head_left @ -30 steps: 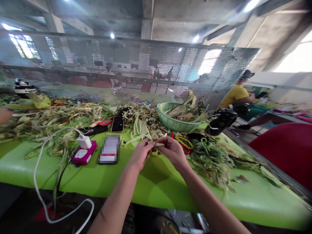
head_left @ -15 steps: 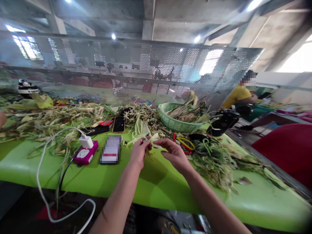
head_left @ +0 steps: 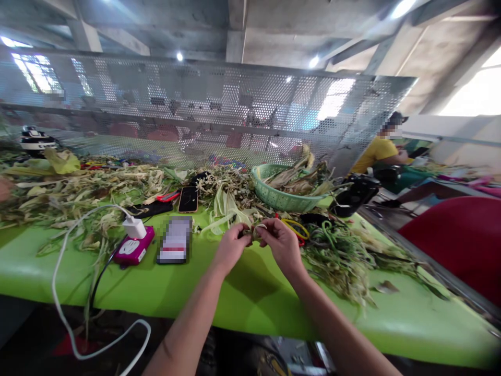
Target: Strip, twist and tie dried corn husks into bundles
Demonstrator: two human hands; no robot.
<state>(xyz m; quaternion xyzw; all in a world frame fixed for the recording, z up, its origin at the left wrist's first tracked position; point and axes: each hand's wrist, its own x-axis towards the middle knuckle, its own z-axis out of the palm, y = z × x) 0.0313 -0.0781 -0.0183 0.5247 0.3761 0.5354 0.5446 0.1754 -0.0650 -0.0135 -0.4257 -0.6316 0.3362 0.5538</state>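
Note:
Both my hands meet above the green table (head_left: 242, 297), near its middle. My left hand (head_left: 230, 246) and my right hand (head_left: 279, 241) each pinch an end of a small pale strip of corn husk (head_left: 252, 231) held between them, fingers closed. Just beyond my hands lies a heap of pale husks (head_left: 227, 201). A pile of green and dry strips (head_left: 344, 250) spreads to the right of my right hand. Coloured rubber bands (head_left: 295, 228) lie right behind my right hand.
A green basket (head_left: 285, 198) of husks stands behind my hands. Left of them lie a phone (head_left: 175, 240), a pink power bank with white plug and cable (head_left: 133, 245), and another phone (head_left: 188, 199). A perforated metal screen (head_left: 203, 104) backs the table. A person in yellow (head_left: 378, 151) sits far right.
My hands, apart half a second ago, have come back together on the husk strip. The view has shifted slightly.

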